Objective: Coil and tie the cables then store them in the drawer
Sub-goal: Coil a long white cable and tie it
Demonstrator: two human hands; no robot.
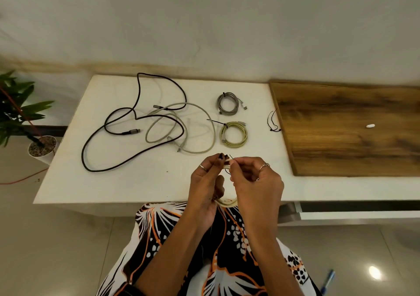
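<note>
White coiled cable (228, 201) between left hand (208, 182) and right hand (254, 179), both pinching it.

left hand (205, 182) + right hand (254, 177) pinch cream coil (227, 202) | black tie (228, 170) between fingertips

The worktop (127, 182) looks smooth, matt white; beside it, a wooden board (341, 136) shows dark grain. The black cable (95, 136) looks braided cloth; the floor (56, 250) tiles are glossy.

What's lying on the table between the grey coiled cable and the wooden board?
Only a thin black tie, loose by the wooden board, right of the grey coiled cable. Otherwise bare white table, per the head view.
</note>
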